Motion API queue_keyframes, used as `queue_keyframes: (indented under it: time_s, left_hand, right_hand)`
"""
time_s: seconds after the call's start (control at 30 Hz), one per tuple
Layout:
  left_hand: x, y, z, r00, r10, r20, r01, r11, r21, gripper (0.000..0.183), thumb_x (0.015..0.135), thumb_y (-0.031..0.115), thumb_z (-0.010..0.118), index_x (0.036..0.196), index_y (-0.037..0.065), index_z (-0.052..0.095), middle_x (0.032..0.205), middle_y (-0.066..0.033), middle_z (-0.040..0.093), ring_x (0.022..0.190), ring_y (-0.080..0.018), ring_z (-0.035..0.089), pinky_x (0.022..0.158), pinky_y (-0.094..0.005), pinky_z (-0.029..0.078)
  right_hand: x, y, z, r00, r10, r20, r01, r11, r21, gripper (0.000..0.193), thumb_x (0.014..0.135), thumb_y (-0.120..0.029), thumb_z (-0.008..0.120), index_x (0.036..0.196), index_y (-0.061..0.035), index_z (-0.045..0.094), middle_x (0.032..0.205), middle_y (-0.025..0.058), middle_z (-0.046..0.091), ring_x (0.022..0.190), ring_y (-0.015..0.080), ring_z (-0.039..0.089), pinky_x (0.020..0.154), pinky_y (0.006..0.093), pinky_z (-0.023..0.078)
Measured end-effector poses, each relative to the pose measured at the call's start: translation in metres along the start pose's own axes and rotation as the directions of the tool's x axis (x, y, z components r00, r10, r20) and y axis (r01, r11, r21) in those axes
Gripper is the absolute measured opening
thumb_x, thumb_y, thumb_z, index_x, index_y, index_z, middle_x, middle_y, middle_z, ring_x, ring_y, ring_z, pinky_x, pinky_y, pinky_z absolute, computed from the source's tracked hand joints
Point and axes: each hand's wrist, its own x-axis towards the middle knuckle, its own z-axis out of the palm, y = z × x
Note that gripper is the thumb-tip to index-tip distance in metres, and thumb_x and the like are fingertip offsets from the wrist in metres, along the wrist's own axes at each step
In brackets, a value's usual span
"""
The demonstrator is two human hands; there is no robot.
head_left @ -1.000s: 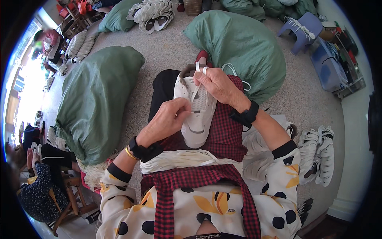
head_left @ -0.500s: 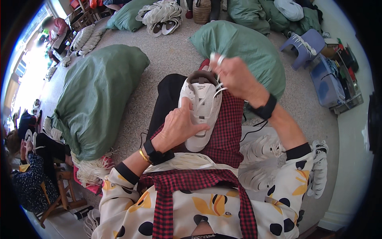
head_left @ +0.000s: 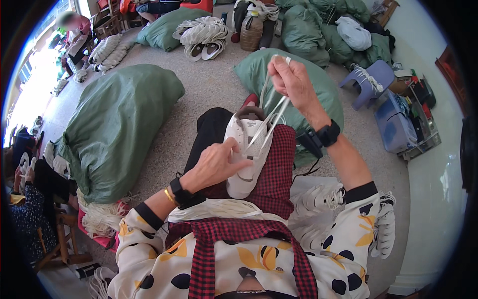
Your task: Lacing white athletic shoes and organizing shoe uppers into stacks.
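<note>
A white sneaker [head_left: 240, 187] with a brownish collar lies on my lap, its toe toward me. My left hand [head_left: 211, 163] grips it from the left side, thumb across the front and forefinger by the eyelets; its other fingers are partly hidden. Above and right of the collar, my right hand [head_left: 294, 82] is closed around a white shoelace [head_left: 277, 115]. The lace runs taut in strands down to the front of the sneaker. A bundle of loose white laces [head_left: 219, 209] lies across my lap against the red-and-black checked apron [head_left: 279, 172].
Large green sacks [head_left: 124, 114] stand ahead and to the left. White shoe parts [head_left: 313, 202] are stacked at my right. Further right are a purple stool [head_left: 371, 82] and a blue bin [head_left: 396, 124]. A pink basket [head_left: 112, 242] of laces and a seated person [head_left: 30, 214] are at left.
My right hand has moved up and away from the sneaker, drawing the lace out into long taut strands. My left hand stays on the sneaker. The view has shifted slightly.
</note>
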Motion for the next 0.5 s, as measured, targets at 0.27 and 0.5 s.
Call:
queue_keyframes:
  time_s: [0.27,0.5]
  left_hand:
    - [0.021,-0.028,0.017,0.695,0.57,-0.438,-0.522,0.819,0.238,0.015,0.081,0.006,0.071,0.092,-0.004,0.067,0.082,-0.0174,0.065,0.068,-0.0339,0.065,0.064,-0.0431,0.051]
    - [0.005,-0.008,0.014,0.938,0.244,-0.245,-0.289,0.942,-0.171,0.013,0.083,0.006,0.072,0.09,-0.003,0.066,0.086,-0.0156,0.064,0.069,-0.0274,0.065,0.063,-0.037,0.051]
  right_hand:
    - [-0.033,-0.098,0.097,0.903,0.031,0.429,-0.348,0.641,0.685,0.043,0.109,-0.038,0.041,0.082,-0.0061,0.051,0.056,-0.0064,0.035,0.047,0.0034,0.03,0.042,0.0237,0.021]
    - [-0.034,-0.096,0.075,0.905,-0.022,0.424,-0.298,0.68,0.67,0.044,0.111,-0.039,0.037,0.086,-0.0051,0.05,0.058,-0.009,0.026,0.05,0.0033,0.023,0.045,0.0229,0.02]
